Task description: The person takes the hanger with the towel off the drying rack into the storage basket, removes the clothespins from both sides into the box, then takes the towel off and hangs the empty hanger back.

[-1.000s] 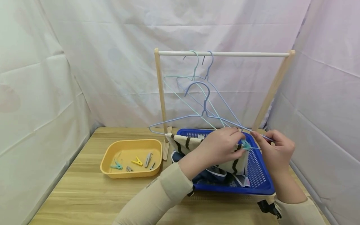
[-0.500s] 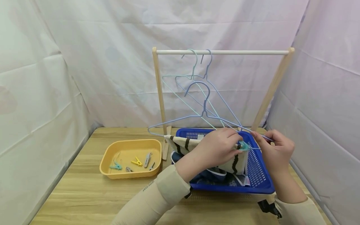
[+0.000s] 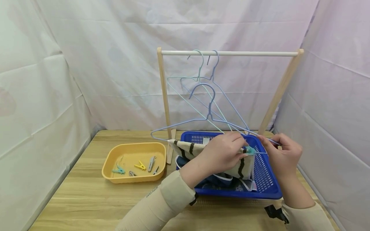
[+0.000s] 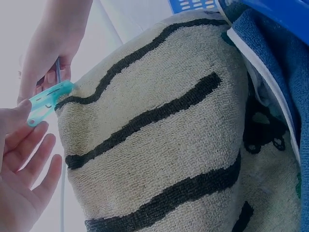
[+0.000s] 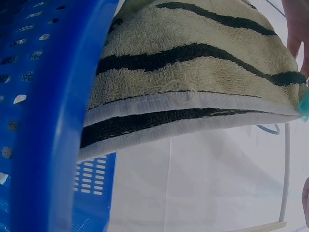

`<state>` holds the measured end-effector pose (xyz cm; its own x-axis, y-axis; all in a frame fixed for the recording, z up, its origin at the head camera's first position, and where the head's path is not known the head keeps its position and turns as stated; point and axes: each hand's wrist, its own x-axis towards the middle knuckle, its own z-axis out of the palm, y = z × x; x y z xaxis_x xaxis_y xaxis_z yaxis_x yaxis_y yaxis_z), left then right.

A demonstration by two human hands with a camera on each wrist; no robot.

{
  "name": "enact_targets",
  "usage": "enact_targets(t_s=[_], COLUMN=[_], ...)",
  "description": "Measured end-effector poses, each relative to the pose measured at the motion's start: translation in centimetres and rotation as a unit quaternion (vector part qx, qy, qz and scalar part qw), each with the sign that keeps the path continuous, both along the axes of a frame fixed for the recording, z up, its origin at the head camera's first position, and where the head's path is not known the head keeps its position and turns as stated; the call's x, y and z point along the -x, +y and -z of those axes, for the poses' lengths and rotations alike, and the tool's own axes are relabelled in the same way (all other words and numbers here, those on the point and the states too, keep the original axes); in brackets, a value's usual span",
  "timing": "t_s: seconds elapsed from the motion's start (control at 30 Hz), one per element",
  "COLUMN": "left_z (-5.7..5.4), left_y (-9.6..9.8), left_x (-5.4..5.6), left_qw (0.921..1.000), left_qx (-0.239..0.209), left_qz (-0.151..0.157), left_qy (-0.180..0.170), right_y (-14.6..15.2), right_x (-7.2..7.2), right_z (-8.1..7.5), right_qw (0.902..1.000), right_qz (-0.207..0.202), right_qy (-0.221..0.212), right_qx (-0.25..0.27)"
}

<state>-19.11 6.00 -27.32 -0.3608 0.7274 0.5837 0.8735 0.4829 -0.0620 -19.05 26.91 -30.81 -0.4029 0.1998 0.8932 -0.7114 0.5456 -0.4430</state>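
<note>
A blue wire hanger (image 3: 210,110) is held above the blue basket, its hook upward. Over its lower bar hangs a cream towel with dark wavy stripes (image 4: 149,145). At the towel's right upper corner sits a teal clothespin (image 3: 251,150). My left hand (image 3: 222,152) pinches this clothespin between thumb and index finger, the other fingers loosely bent, as the left wrist view shows. Thumb and fingers of my right hand (image 3: 286,154) grip the hanger's right end. The right wrist view catches the towel's white-edged underside (image 5: 193,111) and only the edge of the clothespin.
The blue basket (image 3: 273,191) holds more cloth, including a dark blue piece with white trim (image 4: 270,63). Left of it, a yellow tray (image 3: 105,171) carries several clips. Behind stands a wooden rack with a white rail (image 3: 254,54) and two hangers on it.
My left hand and the teal clothespin have shifted slightly left and down, and the clothespin has turned a little. My right hand keeps its grip on the hanger.
</note>
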Motion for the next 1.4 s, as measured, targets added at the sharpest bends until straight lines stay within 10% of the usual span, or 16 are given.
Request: enact_targets(t_s=[1.4], left_z=[0.4], left_y=[-2.5], left_x=[0.3], left_qw=[0.9964], left_qx=[-0.085], left_qz=[-0.005], left_qy=[0.005], right_y=[0.6], right_x=[0.6], right_z=[0.3], right_qw=[0.9997], right_qz=[0.002], right_qy=[-0.014], right_qx=[0.021])
